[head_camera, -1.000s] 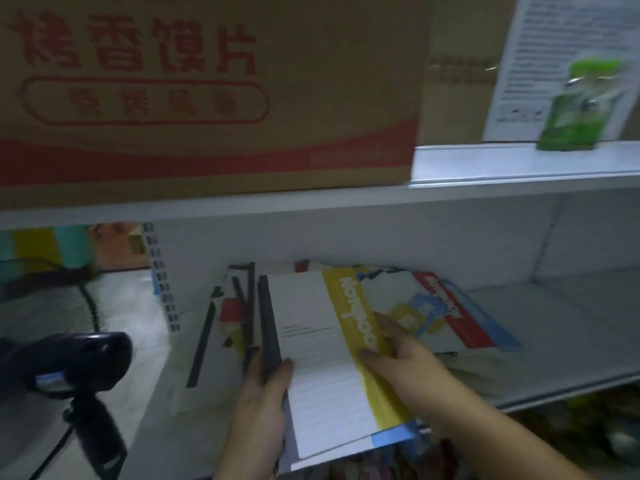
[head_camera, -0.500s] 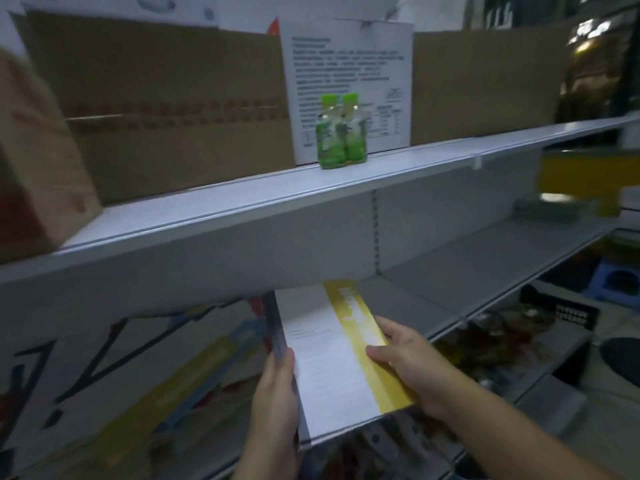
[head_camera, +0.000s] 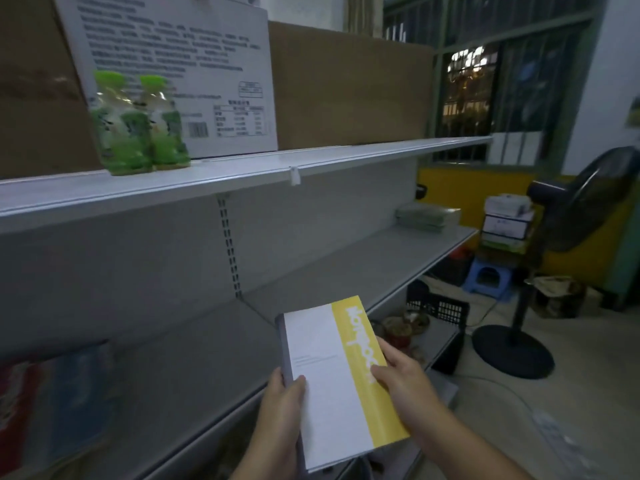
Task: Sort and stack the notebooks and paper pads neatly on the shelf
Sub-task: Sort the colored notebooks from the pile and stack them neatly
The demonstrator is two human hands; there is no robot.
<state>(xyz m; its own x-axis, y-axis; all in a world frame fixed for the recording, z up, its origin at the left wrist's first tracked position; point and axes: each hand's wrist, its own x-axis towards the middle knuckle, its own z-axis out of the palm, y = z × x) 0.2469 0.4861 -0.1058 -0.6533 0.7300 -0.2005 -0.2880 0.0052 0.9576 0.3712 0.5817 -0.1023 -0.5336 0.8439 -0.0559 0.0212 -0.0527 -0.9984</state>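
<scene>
Yellow-band notebook (head_camera: 327, 372) is pinched, thumbs atop, by left hand (head_camera: 282, 410) & right hand (head_camera: 403, 386). It's shifted from pile (head_camera: 52, 403) to shelf (head_camera: 214, 344) front edge; new stack prob.

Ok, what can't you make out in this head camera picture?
Beneath the white and yellow notebook: head view, whether more books lie there; only its cover and a grey edge show; left hand and right hand cover near corners.
The red and blue pile, lower left: head view, blurred, cut by the edge.
Print on the white carton panel: head view, too small, soft.
Labels on the two green bottles: head view, blurred.
</scene>
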